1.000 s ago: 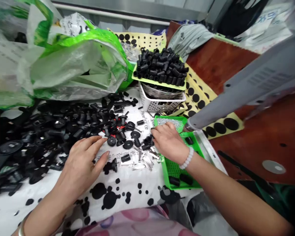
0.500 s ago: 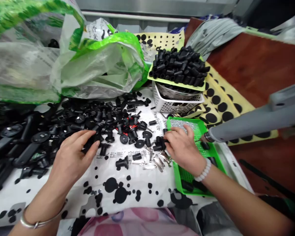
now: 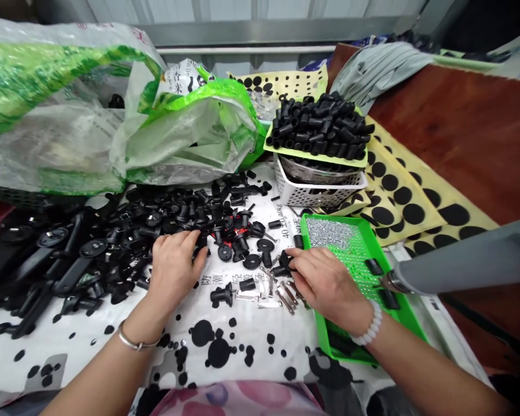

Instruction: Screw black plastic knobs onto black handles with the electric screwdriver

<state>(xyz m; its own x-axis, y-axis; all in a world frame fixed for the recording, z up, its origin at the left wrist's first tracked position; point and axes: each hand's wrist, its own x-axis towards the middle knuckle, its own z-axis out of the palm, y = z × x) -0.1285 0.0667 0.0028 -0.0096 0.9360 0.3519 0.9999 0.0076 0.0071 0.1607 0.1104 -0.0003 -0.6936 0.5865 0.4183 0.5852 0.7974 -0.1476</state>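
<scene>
My left hand [image 3: 177, 268] is at the right edge of a heap of black plastic parts [image 3: 130, 231], thumb and fingers closed around one dark part [image 3: 202, 245] that they mostly cover. My right hand [image 3: 325, 283] reaches over the left rim of a green tray [image 3: 327, 341]; its bent fingers pinch a short black tube [image 3: 285, 260], partly hidden. Below those fingertips lie thin metal clips [image 3: 287, 296]. Between the hands are a black flanged knob [image 3: 222, 295], a black cylinder [image 3: 247, 285] and a round-headed black part [image 3: 266, 246].
Small silvery pieces [image 3: 329, 232] fill the tray's far end. Behind it, a yellow tray [image 3: 314, 151] heaped with black tubes [image 3: 320, 124] sits on a white basket [image 3: 318, 193]. A grey tool arm [image 3: 468, 260] juts in from the right. Green-and-clear plastic bags [image 3: 190, 138] stand back left.
The view has shifted and tilted. My left hand has moved right along the heap, onto a black part. My right hand has come down to the tubes beside the green tray.
</scene>
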